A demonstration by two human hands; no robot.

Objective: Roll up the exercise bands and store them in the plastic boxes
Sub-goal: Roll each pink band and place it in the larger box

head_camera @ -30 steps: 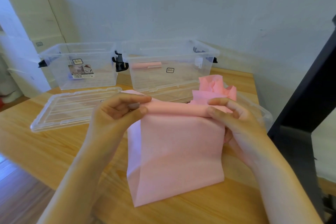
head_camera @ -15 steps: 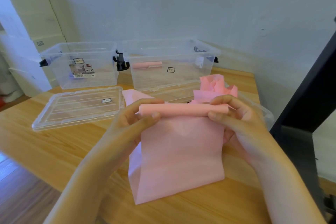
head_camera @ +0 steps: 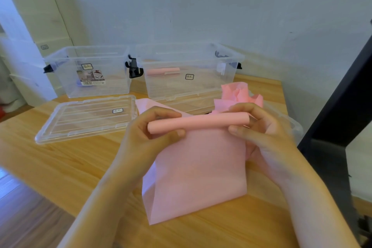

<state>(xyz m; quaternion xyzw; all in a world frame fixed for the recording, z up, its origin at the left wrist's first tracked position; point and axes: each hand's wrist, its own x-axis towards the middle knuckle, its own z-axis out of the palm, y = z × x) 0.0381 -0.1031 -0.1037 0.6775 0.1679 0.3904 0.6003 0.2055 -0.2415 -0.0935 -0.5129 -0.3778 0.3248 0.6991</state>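
Fingers (head_camera: 161, 111) and thumbs pinch the rolled top edge of a pink exercise band (head_camera: 201, 167), left hand (head_camera: 149, 137) at one end, right hand (head_camera: 267, 137) at the other, its loose tail draping onto the bench (head_camera: 60, 167). At left, bare wood runs from the left lid (head_camera: 86, 119) to the bench's near edge. Two open plastic boxes stand side by side by the wall: left box (head_camera: 86, 49), right box (head_camera: 193, 90) (one rolled band (head_camera: 163, 71) inside). A second lid (head_camera: 191, 104) lies before the right box, partly hidden. A crumpled pink heap (head_camera: 237, 94) sits on it at right, beside a dark frame (head_camera: 342, 106).
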